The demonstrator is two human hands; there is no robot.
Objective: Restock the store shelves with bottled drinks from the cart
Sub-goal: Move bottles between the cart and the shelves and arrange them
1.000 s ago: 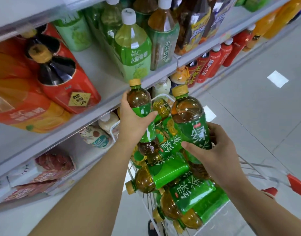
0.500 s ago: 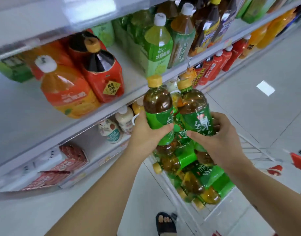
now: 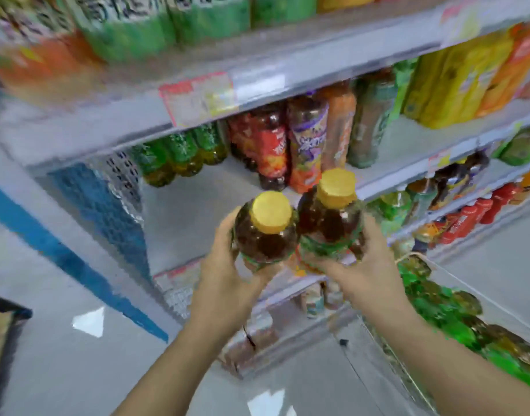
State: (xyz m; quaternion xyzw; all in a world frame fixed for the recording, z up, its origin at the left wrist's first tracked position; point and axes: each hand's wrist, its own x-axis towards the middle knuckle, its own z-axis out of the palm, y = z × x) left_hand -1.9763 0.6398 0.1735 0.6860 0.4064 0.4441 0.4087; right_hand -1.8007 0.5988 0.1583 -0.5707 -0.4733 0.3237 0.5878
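I hold two green-labelled tea bottles with yellow caps, upright and side by side, in front of a shelf. My left hand point(image 3: 227, 265) grips the left bottle point(image 3: 265, 232). My right hand point(image 3: 359, 268) grips the right bottle point(image 3: 329, 217). Behind them the middle shelf point(image 3: 197, 199) has a bare patch, with matching green tea bottles point(image 3: 179, 154) standing at its back left. The cart point(image 3: 455, 319) at the lower right holds several more green tea bottles lying down. The picture is blurred.
Red, purple and orange bottles point(image 3: 290, 145) stand on the same shelf to the right of the gap. Yellow and orange packs point(image 3: 461, 76) sit further right. A blue shelf end panel point(image 3: 86, 253) is on the left. Grey floor lies below.
Both hands have lifted the two bottles out of the cart and carried them up and left to the end of the shelving. My view has swung left and the cart now sits at lower right.
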